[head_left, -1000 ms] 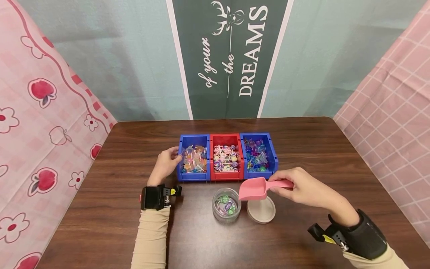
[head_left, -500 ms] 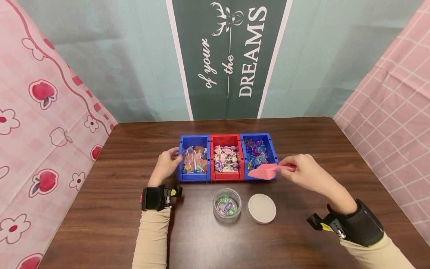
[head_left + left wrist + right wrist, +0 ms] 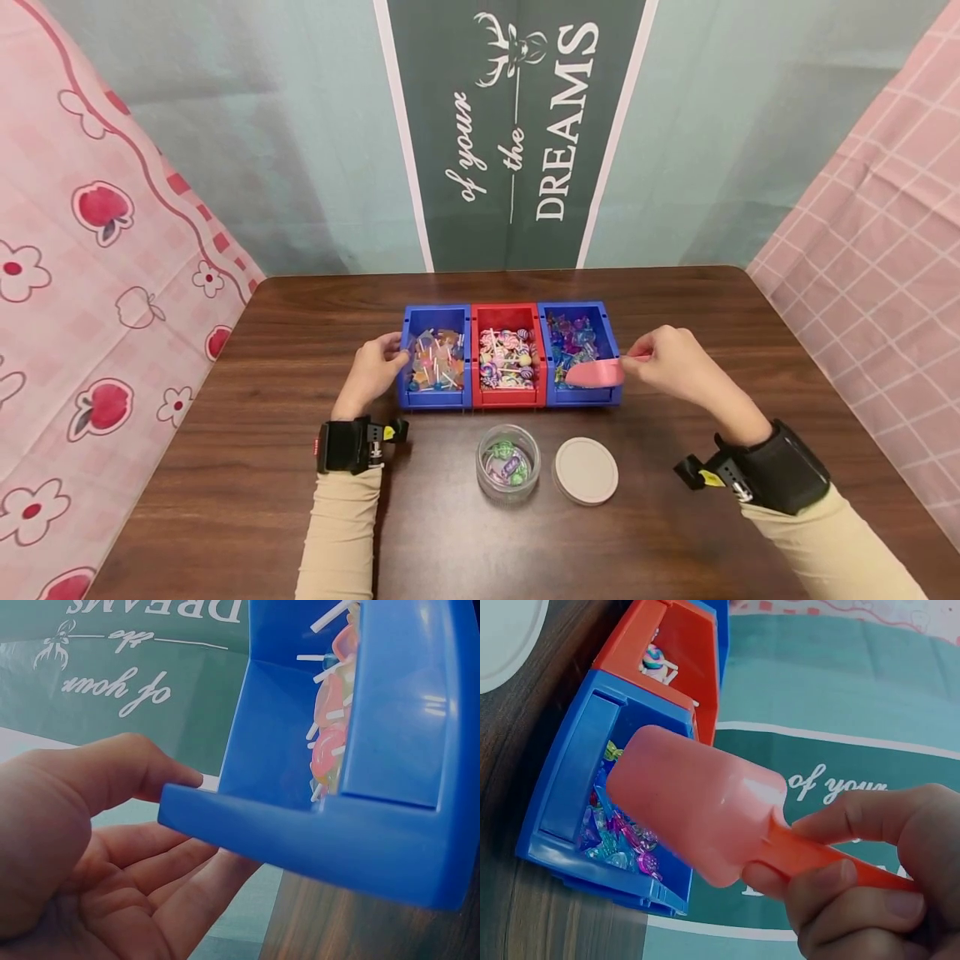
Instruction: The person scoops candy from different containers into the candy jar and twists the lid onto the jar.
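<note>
Scoop [image 3: 694, 795]: smooth moulded plastic, semi-gloss, one pale highlight near its handle. Left blue bin [image 3: 401, 712], red bin [image 3: 508, 398] and right blue bin [image 3: 574, 784]: smooth rigid plastic, light sheen. Candies [image 3: 622, 838] in the right blue bin: translucent, glossy. Jar [image 3: 507, 495]: clear and smooth; glass or plastic not determinable. Lid [image 3: 587, 471]: opaque, smooth, matt. Table [image 3: 480, 550]: wood-grain surface with a soft reflective sheen. Backdrop [image 3: 262, 150]: matt printed cloth, lightly creased. Sleeves [image 3: 341, 521]: matt cloth, wrinkled. Wrist straps [image 3: 783, 471]: matt, fabric-like.
</note>
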The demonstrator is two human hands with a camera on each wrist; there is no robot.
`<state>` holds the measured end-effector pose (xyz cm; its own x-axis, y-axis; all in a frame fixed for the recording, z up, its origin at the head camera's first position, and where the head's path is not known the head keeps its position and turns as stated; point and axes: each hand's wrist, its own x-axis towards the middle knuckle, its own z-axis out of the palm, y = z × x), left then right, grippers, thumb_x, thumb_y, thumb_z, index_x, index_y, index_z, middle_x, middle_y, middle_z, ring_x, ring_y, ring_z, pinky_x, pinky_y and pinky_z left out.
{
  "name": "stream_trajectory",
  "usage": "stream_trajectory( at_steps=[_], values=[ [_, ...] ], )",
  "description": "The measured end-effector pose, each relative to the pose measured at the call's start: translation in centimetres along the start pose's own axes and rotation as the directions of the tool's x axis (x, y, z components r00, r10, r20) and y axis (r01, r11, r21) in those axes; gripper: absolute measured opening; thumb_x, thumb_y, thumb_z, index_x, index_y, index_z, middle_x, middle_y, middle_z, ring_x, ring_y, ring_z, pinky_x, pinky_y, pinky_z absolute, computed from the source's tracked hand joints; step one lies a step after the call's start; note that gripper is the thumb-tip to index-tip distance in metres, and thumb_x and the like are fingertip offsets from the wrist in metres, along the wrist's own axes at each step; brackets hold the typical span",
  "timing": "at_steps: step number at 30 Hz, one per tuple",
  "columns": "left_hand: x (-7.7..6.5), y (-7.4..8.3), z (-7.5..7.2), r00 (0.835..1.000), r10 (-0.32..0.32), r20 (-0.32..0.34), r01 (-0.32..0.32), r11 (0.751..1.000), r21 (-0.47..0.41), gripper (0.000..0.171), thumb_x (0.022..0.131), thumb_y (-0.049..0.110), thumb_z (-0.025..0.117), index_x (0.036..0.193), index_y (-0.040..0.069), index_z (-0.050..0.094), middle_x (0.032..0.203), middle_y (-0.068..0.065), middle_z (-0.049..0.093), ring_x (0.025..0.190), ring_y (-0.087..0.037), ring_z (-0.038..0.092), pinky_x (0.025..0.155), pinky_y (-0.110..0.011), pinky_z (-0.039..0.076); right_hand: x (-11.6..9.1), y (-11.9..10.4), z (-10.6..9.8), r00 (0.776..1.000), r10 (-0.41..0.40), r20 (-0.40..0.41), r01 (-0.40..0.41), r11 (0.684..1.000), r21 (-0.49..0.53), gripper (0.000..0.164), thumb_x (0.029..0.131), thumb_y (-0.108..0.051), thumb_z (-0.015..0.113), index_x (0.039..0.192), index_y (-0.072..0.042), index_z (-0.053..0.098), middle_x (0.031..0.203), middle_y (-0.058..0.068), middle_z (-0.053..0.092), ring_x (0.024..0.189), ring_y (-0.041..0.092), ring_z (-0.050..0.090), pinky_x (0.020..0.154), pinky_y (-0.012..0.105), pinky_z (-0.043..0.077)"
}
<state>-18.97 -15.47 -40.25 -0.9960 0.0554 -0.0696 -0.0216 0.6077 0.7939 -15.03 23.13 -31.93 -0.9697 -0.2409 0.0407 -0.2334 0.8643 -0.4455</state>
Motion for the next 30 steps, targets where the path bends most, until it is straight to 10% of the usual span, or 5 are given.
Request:
stream_trajectory(
  at_steps=[14,30],
  values=[
    [0.0,0.0,0.0,1.000,0.003,-0.003,-0.003,1.000,0.000,0.045,0.092,0.008,0.053,0.132,-0.011,0.045,0.121,-0.031,0.059,0.108,-0.038,0.057,0.094,-0.052,0.049,3.8,-0.7,-0.2,0.972,0.119,0.203,-0.099,0.989,-0.109,0.044,0.078,-0.023,0.068,0.044,-0.012,0.041,0.044,-0.008,0.025,0.044,0.007,0.023,0.044,0.022,0.019],
    [0.1,-0.2,0.1,1.000,0.001,0.003,-0.001,1.000,0.002,0.045,0.093,0.008,0.052,0.133,-0.010,0.045,0.122,-0.030,0.058,0.109,-0.037,0.056,0.095,-0.051,0.049,6.5,-2.2,0.4,0.924,0.192,0.331,-0.126,0.969,-0.212,0.040,0.077,-0.021,0.068,0.051,-0.013,0.039,0.050,-0.005,0.026,0.048,0.010,0.028,0.047,0.023,0.025]
  ],
)
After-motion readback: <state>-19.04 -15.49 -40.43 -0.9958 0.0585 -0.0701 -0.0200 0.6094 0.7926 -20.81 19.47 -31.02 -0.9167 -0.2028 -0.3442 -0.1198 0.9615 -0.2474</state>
